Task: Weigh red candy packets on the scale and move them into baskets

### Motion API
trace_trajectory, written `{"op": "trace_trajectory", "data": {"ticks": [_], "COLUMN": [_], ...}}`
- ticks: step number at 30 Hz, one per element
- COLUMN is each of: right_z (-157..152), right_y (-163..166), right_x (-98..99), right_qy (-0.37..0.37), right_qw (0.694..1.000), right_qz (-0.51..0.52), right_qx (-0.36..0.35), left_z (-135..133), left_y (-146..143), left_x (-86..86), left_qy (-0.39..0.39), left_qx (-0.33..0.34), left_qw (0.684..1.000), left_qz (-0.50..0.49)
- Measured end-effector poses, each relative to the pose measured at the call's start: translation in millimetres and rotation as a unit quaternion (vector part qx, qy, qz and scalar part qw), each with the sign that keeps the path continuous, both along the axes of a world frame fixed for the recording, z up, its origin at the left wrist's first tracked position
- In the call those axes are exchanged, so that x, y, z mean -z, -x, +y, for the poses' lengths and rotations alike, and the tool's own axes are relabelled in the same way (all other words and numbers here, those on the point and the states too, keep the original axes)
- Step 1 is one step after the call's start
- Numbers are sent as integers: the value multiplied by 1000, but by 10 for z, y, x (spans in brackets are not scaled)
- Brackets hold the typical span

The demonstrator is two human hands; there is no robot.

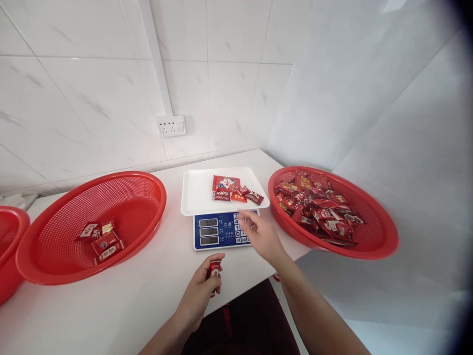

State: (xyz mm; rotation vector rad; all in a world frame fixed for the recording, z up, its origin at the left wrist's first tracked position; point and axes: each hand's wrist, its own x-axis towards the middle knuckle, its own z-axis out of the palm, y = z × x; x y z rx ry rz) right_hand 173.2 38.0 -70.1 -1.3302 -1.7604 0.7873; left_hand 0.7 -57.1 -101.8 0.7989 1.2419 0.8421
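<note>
My left hand (200,286), low in front of the scale, is closed around a small red snack packet (215,272). My right hand (260,234) hovers over the keypad side of the blue digital scale (225,236), its fingers slightly bent and apart, with nothing visible in them. On top of the scale sits a white tray (195,185). Several packets lie in it: a larger red packet (226,183), an orange-red packet (238,196) and a dark red packet (253,195) among them.
To the right, a red basket (380,236) holds a heap of red snack packets (318,202). The red perforated basket (148,197) on the left has a few packets (105,241) inside. Another red basket (15,227) is cut off at the left edge. A wall socket (171,126) sits behind the white table (155,305).
</note>
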Motion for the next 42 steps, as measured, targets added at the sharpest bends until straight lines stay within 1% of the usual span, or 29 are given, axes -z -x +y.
{"op": "trace_trajectory", "data": {"ticks": [2,4,5,8,11,13,15,18,21,26,32,34,37,42], "right_z": [-272,-531,-643,-881,-979,-987,-970,-930,-906,-911,-944,-954,-965,-968], "right_y": [5,-4,-14,-59,-126,-169,-200,-211,-188,-175,-239,-254,-264,-275], "right_x": [129,229,263,309,319,332,350,369,378,427,442,436,441,448], "right_qy": [80,145,166,188,191,191,179,153,158,202,199,188,156,101], "right_qw": [994,979,973,967,967,969,975,982,980,968,971,973,981,993], "right_qz": [20,32,36,45,54,57,59,59,69,91,45,44,37,16], "right_qx": [-77,-139,-157,-167,-158,-146,-121,-92,-102,-120,-126,-126,-106,-65], "left_z": [-3,-9,-14,-39,-60,-62,-53,-31,-22,-46,-55,-49,-39,-26], "left_y": [-14,-56,-84,-175,-237,-255,-255,-236,-211,-187,-229,-256,-296,-322], "left_x": [8,-3,-10,-10,36,72,89,68,28,-5,-22,-18,-20,-65], "left_qy": [-1,2,2,2,9,4,-12,-51,-83,-85,-73,-70,-70,-92], "left_qx": [27,80,113,194,234,239,230,230,231,233,250,255,254,216], "left_qw": [1000,996,992,978,969,967,971,971,969,969,965,964,965,972], "left_qz": [-14,-45,-60,-80,-84,-84,-70,-33,-14,13,32,23,6,7]}}
